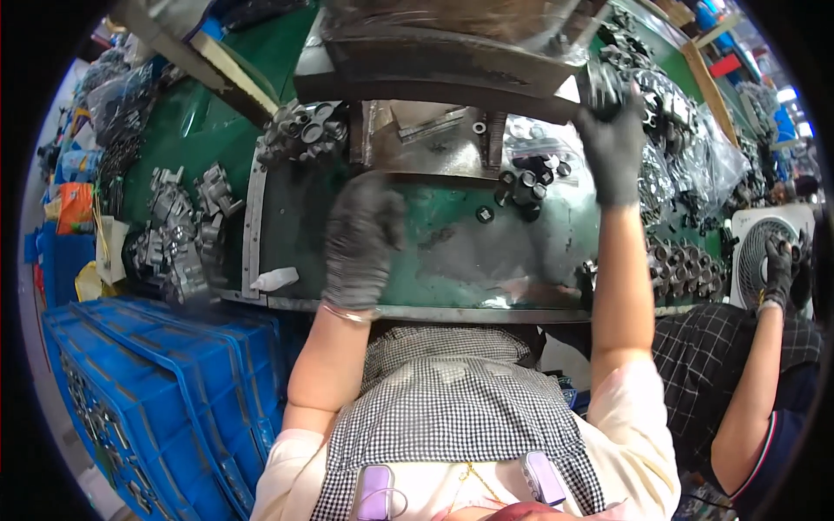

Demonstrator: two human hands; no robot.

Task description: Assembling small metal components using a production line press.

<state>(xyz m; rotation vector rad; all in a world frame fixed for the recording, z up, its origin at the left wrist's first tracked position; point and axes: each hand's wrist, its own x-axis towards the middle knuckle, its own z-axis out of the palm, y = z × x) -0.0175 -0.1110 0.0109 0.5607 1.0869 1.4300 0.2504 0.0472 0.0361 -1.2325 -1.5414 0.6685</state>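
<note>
My left hand (358, 243), in a dark grey glove, hangs over the green tabletop in front of a low metal fixture (421, 161). Motion smears its fingers, and nothing shows in it. My right hand (613, 143), gloved too, reaches far forward beside the right end of a dark metal beam (452, 87). Its fingers are closed round a shiny metal part (599, 85), too blurred to tell its exact kind. Between the hands lie several small black round caps (527, 187). A cluster of metal castings (306, 130) sits left of the fixture.
More castings (178, 230) lie at the left, near a small white bottle (274, 279). Blue crates (165, 391) stand at lower left. Metal parts (686, 269) and plastic bags (695, 174) line the right side. A co-worker's gloved hand (776, 271) is beside a white fan (751, 227).
</note>
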